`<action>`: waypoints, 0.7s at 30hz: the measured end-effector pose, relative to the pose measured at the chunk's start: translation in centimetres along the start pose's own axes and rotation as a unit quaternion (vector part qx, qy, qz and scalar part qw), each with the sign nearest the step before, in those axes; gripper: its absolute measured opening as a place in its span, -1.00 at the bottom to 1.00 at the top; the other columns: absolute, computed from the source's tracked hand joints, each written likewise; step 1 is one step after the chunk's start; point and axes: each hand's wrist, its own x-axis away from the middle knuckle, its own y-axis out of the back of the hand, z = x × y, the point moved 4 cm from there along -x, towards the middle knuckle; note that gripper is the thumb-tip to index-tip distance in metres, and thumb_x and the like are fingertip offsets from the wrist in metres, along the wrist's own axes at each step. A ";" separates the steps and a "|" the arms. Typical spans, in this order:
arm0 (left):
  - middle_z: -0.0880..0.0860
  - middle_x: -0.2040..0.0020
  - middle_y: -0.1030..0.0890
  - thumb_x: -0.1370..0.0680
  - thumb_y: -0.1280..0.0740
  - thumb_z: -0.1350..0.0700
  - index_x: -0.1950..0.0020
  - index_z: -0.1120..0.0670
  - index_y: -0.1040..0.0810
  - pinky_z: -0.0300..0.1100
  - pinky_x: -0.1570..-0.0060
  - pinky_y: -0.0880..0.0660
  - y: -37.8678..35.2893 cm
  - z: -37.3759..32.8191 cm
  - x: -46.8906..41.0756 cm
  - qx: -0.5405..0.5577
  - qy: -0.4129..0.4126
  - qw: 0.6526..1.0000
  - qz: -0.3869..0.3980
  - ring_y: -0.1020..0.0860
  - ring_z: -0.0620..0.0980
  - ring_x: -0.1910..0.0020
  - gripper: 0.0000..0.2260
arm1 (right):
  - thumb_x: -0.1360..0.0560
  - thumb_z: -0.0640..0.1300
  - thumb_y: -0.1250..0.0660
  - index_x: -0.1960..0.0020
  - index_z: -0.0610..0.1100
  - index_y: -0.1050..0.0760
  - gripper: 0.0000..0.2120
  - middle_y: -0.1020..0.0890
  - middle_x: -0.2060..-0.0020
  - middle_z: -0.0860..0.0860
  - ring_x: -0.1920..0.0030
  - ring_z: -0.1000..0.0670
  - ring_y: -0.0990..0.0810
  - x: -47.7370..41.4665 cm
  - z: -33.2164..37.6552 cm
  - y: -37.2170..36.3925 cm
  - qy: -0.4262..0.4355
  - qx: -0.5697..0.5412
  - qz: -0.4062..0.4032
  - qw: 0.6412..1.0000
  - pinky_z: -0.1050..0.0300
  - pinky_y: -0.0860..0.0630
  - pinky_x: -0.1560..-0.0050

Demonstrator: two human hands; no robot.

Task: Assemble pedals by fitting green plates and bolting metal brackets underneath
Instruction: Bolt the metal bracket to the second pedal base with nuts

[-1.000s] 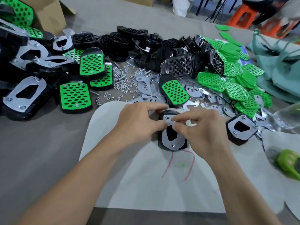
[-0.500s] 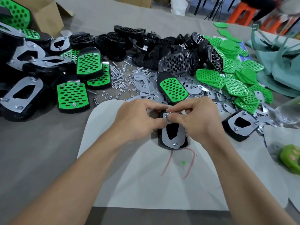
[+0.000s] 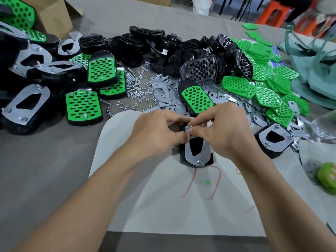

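Observation:
A black pedal [image 3: 183,157] lies upside down on the white sheet [image 3: 163,206], with a metal bracket [image 3: 195,157] on top and a nut at the bracket's near end. My left hand [image 3: 154,135] grips the pedal's far left edge. My right hand [image 3: 225,130] pinches a small nut [image 3: 190,127] at the bracket's far bolt hole. Loose nuts and bolts [image 3: 138,88] lie scattered behind. Spare brackets [image 3: 165,95] and a heap of green plates [image 3: 263,88] lie to the back and right.
Finished pedals [image 3: 82,106] crowd the left side beside a cardboard box [image 3: 54,17]. Bare black pedal shells [image 3: 198,68] pile at the back. Another bracketed pedal [image 3: 272,139] sits right of my hands. A green toy [image 3: 327,175] and clear plastic [image 3: 325,124] lie at the far right.
Both hands stay on the far end of the bracket; my right fingers have closed in over the far bolt hole with the nut. The view has shifted slightly.

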 end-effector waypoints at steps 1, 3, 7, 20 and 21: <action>-0.43 0.22 -0.56 -0.32 -0.54 -0.21 -0.03 -0.55 -0.52 -0.47 0.32 -0.27 0.0 0.0 0.0 -0.001 0.000 1.000 0.000 -0.45 -0.44 0.26 -0.62 | -0.34 -0.10 -0.62 0.31 0.16 -0.68 -0.81 -0.65 0.39 0.14 0.23 0.32 -0.54 0.1 0.2 0.1 0.005 0.011 -0.005 1.000 0.51 -0.36 0.33; -0.38 0.18 -0.59 -0.35 -0.58 -0.17 -0.04 -0.51 -0.56 -0.49 0.31 -0.27 0.0 0.1 0.1 -0.005 -0.002 1.000 -0.003 -0.44 -0.46 0.24 -0.64 | -0.35 -0.10 -0.60 0.29 0.12 -0.70 -0.85 -0.64 0.40 0.12 0.19 0.24 -0.56 0.6 0.4 0.1 0.017 0.028 -0.022 0.999 0.49 -0.38 0.30; -0.34 0.09 -0.61 -0.36 -0.58 -0.15 -0.05 -0.52 -0.56 -0.49 0.29 -0.27 0.0 0.0 0.1 -0.009 -0.005 1.000 -0.004 -0.43 -0.48 0.23 -0.62 | -0.38 -0.05 -0.57 0.30 0.06 -0.69 -0.90 -0.52 0.50 0.14 0.36 0.16 -0.49 1.0 1.0 0.0 0.050 0.081 -0.034 0.995 0.44 -0.35 0.34; -0.44 0.18 -0.56 -0.34 -0.56 -0.21 0.19 -0.64 -0.49 -0.38 0.30 -0.23 0.1 0.0 0.0 -0.020 0.019 1.000 0.005 -0.44 -0.48 0.21 -0.66 | -0.39 -0.04 -0.56 0.20 0.03 -0.73 -0.97 -0.64 0.38 0.04 0.27 -0.02 -0.56 -0.5 2.6 0.5 0.127 0.204 0.048 0.970 0.14 -0.46 0.26; -0.44 0.18 -0.56 -0.34 -0.56 -0.22 0.15 -0.64 -0.49 -0.39 0.31 -0.22 0.0 0.0 0.0 -0.020 0.018 1.000 0.006 -0.44 -0.47 0.21 -0.66 | -0.38 -0.04 -0.57 0.20 0.05 -0.72 -0.96 -0.62 0.40 0.08 0.28 0.01 -0.55 -0.6 2.6 0.6 0.126 0.204 0.051 0.969 0.21 -0.44 0.29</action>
